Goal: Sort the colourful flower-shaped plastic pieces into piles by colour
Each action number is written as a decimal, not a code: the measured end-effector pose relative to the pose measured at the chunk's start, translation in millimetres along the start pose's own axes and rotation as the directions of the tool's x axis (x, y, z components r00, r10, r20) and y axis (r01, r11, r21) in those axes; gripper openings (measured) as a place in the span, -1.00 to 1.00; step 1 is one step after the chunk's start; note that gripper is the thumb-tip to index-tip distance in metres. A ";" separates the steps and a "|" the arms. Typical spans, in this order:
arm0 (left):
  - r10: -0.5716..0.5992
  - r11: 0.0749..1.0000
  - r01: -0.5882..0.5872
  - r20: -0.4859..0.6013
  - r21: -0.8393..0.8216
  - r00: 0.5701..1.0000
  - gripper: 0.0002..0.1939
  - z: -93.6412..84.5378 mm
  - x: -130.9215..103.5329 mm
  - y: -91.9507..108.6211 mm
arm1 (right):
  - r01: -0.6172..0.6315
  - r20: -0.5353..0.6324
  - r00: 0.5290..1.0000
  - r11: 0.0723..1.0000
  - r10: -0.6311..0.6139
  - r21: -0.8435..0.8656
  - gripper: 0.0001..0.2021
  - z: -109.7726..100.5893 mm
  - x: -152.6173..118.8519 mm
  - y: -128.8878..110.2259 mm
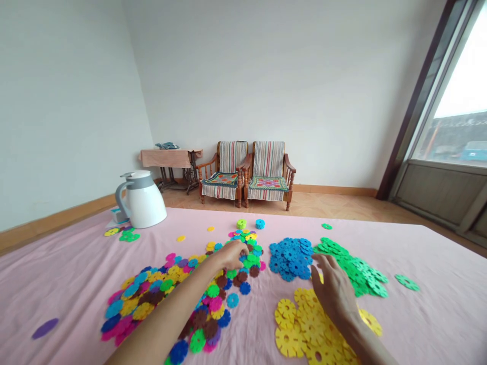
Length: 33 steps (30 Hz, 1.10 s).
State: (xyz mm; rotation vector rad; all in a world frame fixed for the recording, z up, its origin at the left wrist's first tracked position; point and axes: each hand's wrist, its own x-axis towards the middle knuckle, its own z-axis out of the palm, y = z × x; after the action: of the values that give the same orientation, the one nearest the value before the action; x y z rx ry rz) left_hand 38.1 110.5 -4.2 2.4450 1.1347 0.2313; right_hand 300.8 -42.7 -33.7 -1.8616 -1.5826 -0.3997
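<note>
Though palm-down, left hand (233,254) curled, right hand (335,285) spread.

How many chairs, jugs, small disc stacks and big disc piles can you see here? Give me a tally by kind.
Chairs: 2 (left chair, right chair)
Jug: 1
Small stacks: 2 (lime stack, blue stack)
Big piles: 4 (blue pile, green pile, yellow pile, mixed pile)
Total: 9

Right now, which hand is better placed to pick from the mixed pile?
Left, I'd say: the left hand is at the mixed pile; the right hand is away, beside the blue pile.
</note>
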 end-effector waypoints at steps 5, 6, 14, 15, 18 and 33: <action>-0.045 0.999 0.046 0.064 -0.005 0.997 -0.63 -4.5 5.3 -4.4 | 0.009 0.045 0.999 0.997 -0.013 0.083 -0.73 -1.1 -3.8 -11.5; -0.048 0.999 0.049 0.066 -0.018 0.997 -0.61 -4.9 4.5 -4.6 | 0.006 0.051 0.999 0.996 -0.011 0.087 -0.72 -1.9 -3.7 -12.3; -0.073 0.970 0.075 0.015 -0.230 0.997 -0.60 -2.4 -8.7 -4.5 | -0.004 0.057 0.998 0.997 -0.001 0.081 -0.71 -1.2 -4.0 -12.5; -0.079 0.966 0.076 -0.004 -0.249 0.997 -0.61 -3.7 -10.1 -6.4 | -0.006 0.058 0.998 0.997 0.002 0.077 -0.71 -1.3 -4.0 -12.8; -0.113 0.945 0.088 -0.061 -0.315 0.992 -0.74 -9.5 -12.1 -11.8 | -0.008 0.061 0.998 0.997 0.004 0.072 -0.71 -1.8 -3.9 -13.7; -0.151 0.910 0.040 -0.242 -0.412 0.958 -0.89 26.8 27.7 45.9 | 0.004 0.058 0.998 0.996 -0.010 0.091 -0.72 1.7 -6.5 -10.6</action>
State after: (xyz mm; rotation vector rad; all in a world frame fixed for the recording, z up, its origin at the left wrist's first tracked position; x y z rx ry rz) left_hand 96.3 96.9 -8.2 2.0254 1.1768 0.7133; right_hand 288.9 -46.0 -36.0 -1.8139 -1.6195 -0.2733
